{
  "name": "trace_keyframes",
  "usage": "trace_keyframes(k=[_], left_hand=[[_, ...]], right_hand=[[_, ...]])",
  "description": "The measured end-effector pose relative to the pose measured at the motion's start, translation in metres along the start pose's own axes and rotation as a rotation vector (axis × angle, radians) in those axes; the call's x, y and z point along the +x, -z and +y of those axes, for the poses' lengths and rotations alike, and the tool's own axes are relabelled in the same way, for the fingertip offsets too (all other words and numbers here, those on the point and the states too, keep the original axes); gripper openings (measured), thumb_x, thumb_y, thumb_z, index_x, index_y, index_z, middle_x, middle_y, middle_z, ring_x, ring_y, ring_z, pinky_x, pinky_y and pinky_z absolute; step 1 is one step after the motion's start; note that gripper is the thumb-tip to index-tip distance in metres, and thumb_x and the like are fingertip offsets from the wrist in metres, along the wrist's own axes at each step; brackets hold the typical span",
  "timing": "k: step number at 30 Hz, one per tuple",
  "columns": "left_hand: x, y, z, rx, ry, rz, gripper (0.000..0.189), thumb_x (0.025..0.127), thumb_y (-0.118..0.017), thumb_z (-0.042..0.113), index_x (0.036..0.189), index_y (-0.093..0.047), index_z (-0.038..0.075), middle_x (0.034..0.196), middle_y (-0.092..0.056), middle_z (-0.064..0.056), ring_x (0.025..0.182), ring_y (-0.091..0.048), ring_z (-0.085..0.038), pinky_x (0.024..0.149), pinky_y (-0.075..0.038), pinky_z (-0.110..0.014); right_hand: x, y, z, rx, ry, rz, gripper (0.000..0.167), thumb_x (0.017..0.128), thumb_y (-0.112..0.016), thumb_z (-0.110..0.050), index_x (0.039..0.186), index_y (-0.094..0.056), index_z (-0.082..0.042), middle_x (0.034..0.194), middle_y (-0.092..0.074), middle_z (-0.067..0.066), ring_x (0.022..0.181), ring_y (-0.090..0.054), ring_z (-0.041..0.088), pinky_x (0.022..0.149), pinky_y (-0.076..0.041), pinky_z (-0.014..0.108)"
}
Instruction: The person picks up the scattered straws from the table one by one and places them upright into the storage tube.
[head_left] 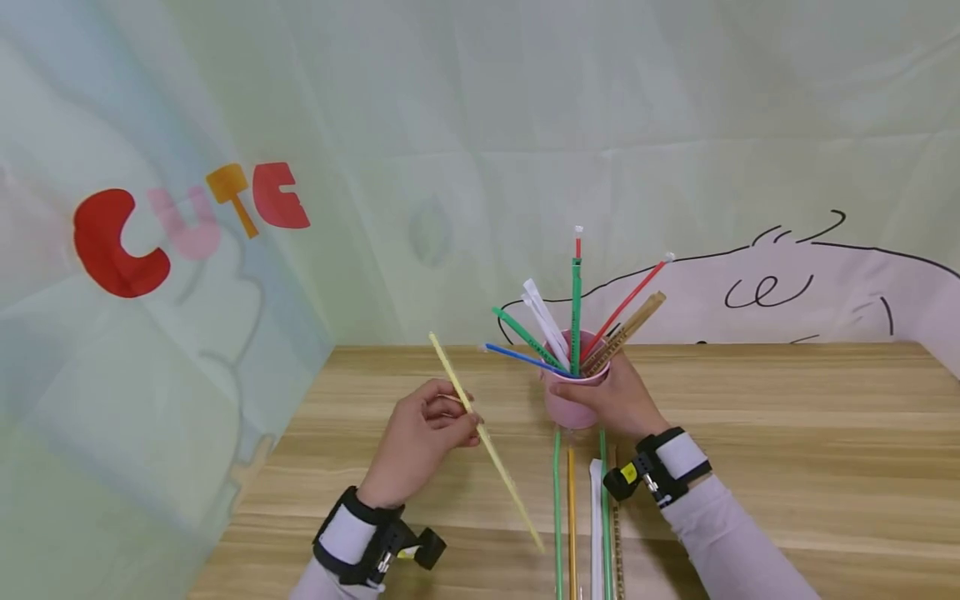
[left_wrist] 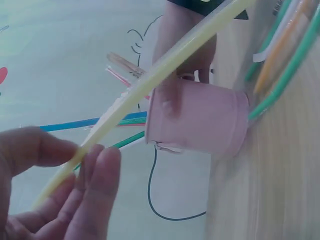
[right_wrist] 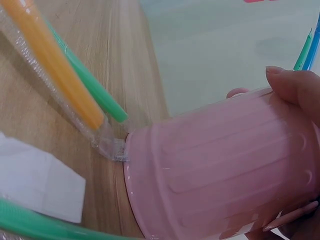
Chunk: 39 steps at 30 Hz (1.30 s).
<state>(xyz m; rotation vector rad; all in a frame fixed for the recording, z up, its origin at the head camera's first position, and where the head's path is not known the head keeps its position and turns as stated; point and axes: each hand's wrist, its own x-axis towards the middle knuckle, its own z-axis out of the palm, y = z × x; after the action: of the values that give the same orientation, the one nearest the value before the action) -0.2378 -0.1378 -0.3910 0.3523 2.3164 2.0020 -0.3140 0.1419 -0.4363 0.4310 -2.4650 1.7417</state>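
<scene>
My left hand [head_left: 420, 442] pinches a pale yellow wrapped straw [head_left: 501, 467] between thumb and fingers, slanting down to the right. My right hand [head_left: 632, 402] grips a small pink bucket [head_left: 567, 408] from its right side, thumb near the rim. Several straws fan out of the bucket: green [head_left: 576, 308], red [head_left: 633, 298], blue [head_left: 517, 355], white-wrapped [head_left: 546, 318] and brown paper-wrapped [head_left: 628, 327]. In the left wrist view the yellow straw [left_wrist: 165, 67] crosses in front of the bucket [left_wrist: 205, 117]. The bucket's base [right_wrist: 142, 185] sits right by the ends of straws lying on the table.
On the wooden table [head_left: 787, 442], a row of straws runs toward me below the bucket: green [head_left: 557, 517], orange [head_left: 572, 517], white-wrapped [head_left: 596, 525], another green and a brown one [head_left: 618, 558]. A printed cloth backdrop [head_left: 420, 192] hangs behind and to the left.
</scene>
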Motion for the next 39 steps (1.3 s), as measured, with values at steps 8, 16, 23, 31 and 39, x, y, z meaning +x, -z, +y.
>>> trace_keyframes(k=[8,16,23,31,39], left_hand=[[0.012,-0.003,0.009,-0.158,-0.082,0.148,0.022,0.099,-0.065,-0.002,0.117,-0.053,-0.006,0.095,-0.075,-0.018,0.082,-0.078,-0.021,0.081,-0.065,-0.037],[0.032,-0.013,0.017,-0.242,-0.146,0.247,0.021,0.102,-0.063,0.002,0.119,-0.052,0.0,0.108,-0.073,-0.026,0.092,-0.079,-0.028,0.084,-0.064,-0.037],[0.051,-0.021,0.018,-0.296,-0.199,0.329,0.02,0.1,-0.063,-0.001,0.116,-0.05,-0.003,0.104,-0.071,-0.027,0.082,-0.078,-0.018,0.083,-0.064,-0.036],[0.067,-0.032,0.009,-0.165,-0.231,0.361,0.022,0.099,-0.065,0.0,0.116,-0.051,-0.002,0.102,-0.067,-0.022,0.082,-0.078,-0.018,0.08,-0.064,-0.032],[0.079,-0.046,0.004,0.004,-0.262,0.329,0.022,0.099,-0.067,0.003,0.117,-0.055,0.001,0.107,-0.069,-0.023,0.088,-0.078,-0.031,0.077,-0.065,-0.037]], right_hand=[[0.0,0.0,0.0,0.006,-0.001,0.0,0.076,0.084,-0.088,-0.022,0.15,-0.05,-0.017,0.142,-0.063,0.009,0.133,-0.058,0.027,0.11,-0.046,0.048],[0.0,0.001,0.003,-0.008,0.018,0.005,0.073,0.085,-0.087,-0.022,0.149,-0.051,-0.016,0.143,-0.063,0.01,0.137,-0.056,0.029,0.116,-0.041,0.055],[0.001,0.0,0.002,0.002,0.02,0.001,0.074,0.083,-0.088,-0.017,0.148,-0.052,-0.015,0.142,-0.062,0.009,0.135,-0.055,0.028,0.113,-0.042,0.05],[0.0,0.0,0.002,0.0,0.012,0.003,0.078,0.083,-0.087,-0.017,0.151,-0.048,-0.014,0.146,-0.059,0.01,0.137,-0.054,0.029,0.114,-0.044,0.052],[0.0,0.0,0.002,0.007,0.022,0.005,0.079,0.083,-0.088,-0.019,0.15,-0.049,-0.016,0.145,-0.06,0.009,0.137,-0.055,0.029,0.115,-0.043,0.054]])
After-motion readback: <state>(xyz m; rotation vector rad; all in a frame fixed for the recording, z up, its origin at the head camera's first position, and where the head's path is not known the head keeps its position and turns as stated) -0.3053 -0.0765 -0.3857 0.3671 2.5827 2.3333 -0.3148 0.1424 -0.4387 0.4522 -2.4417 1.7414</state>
